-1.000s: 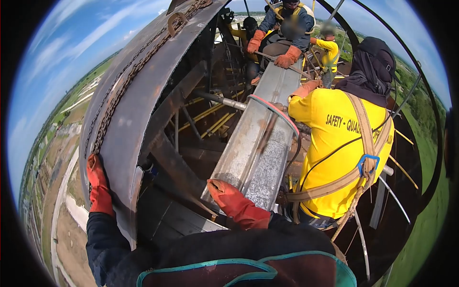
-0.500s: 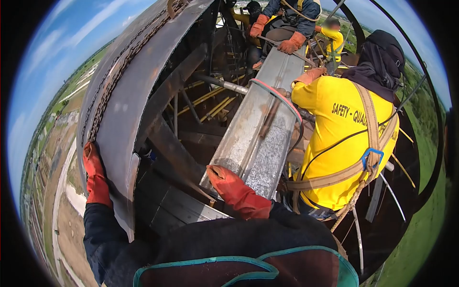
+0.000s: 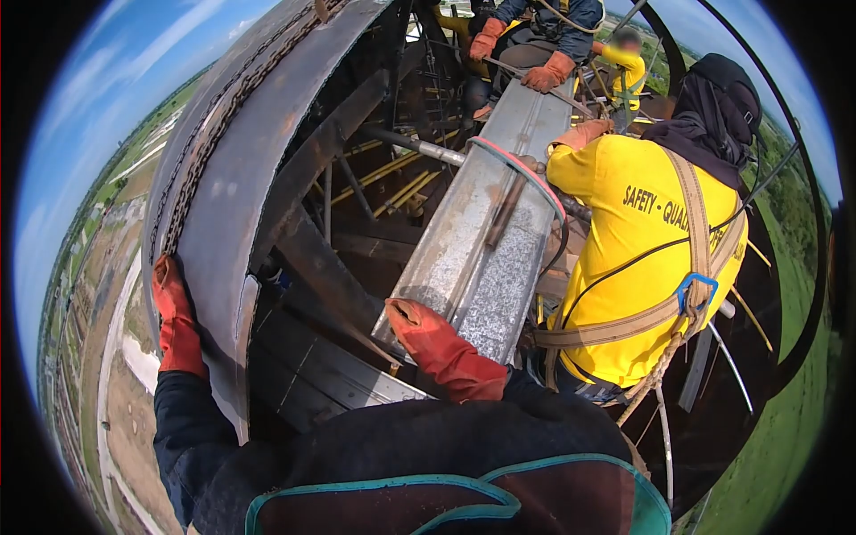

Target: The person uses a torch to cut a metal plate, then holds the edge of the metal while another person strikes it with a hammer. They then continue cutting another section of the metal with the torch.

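My left hand [image 3: 180,319], in a red work glove, is closed at the lower visible end of a rusty chain [image 3: 203,160]. The chain runs along the outside of a large curved steel plate [image 3: 234,178], which the glove also touches. My right hand [image 3: 446,350], in a matching glove, is bent into a closed shape by the near end of a long galvanized steel plank [image 3: 428,276]. Its fingertips are hidden, so I cannot make out what it grips. A red and black hose [image 3: 526,176] loops over the plank, and a rusty bar [image 3: 506,214] lies on it.
A co-worker in a yellow shirt and harness [image 3: 655,250] sits close on the right. Another person with orange gloves [image 3: 548,71] holds a rod across the plank's far end. Dark steel beams [image 3: 321,160] and yellow pipes [image 3: 410,192] cross the deep opening. Ground lies far below.
The view has shifted slightly. My two hands stay in nearly the same places at the plate and the plank; the co-worker in yellow leans about as before.
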Action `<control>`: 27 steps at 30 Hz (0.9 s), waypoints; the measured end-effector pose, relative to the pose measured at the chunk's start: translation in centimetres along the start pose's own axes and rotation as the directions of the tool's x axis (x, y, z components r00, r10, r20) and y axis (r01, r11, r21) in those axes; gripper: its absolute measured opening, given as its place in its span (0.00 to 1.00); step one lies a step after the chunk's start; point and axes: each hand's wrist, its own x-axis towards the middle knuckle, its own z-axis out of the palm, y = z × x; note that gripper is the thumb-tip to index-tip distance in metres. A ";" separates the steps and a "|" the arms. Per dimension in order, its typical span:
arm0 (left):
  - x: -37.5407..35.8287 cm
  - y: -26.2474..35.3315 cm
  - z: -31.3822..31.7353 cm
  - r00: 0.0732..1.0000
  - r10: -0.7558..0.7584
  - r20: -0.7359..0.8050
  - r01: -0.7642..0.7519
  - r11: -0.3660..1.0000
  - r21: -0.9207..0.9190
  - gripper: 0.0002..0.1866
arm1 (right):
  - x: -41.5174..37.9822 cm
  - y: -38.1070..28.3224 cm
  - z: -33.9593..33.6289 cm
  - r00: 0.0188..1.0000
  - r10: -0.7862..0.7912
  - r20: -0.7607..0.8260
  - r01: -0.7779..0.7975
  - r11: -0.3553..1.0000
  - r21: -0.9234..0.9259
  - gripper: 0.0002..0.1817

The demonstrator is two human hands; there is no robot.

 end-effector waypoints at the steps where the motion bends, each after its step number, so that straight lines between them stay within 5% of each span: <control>1: -0.1 0.1 0.0 1.000 -0.007 -0.001 0.007 1.000 -0.002 0.25 | -0.1 0.1 -0.2 0.998 -0.061 -0.018 0.059 0.996 -0.070 0.21; 8: -0.1 0.1 0.0 1.000 -0.011 -0.003 0.011 1.000 0.018 0.25 | -0.1 -0.1 -0.6 0.997 -0.079 0.020 0.081 0.989 -0.124 0.22; 12: -0.3 0.7 -0.3 1.000 -0.018 0.005 0.018 1.000 0.007 0.24 | -0.1 -0.4 -0.2 0.982 0.169 0.088 -0.179 0.977 0.120 0.21; 19: -0.1 0.1 0.0 1.000 -0.007 -0.010 0.007 1.000 -0.028 0.25 | 0.0 0.0 0.2 0.981 0.170 0.098 -0.181 0.977 0.110 0.21; 23: 0.3 -0.4 -0.3 0.999 -0.030 0.034 0.031 0.999 -0.025 0.25 | -0.4 0.8 0.7 0.999 -0.037 0.027 0.039 0.995 -0.095 0.22; 27: 0.1 -0.4 -0.1 1.000 0.028 -0.005 -0.028 1.000 -0.010 0.25 | -0.4 1.3 1.1 0.996 -0.076 -0.044 0.073 0.994 -0.080 0.19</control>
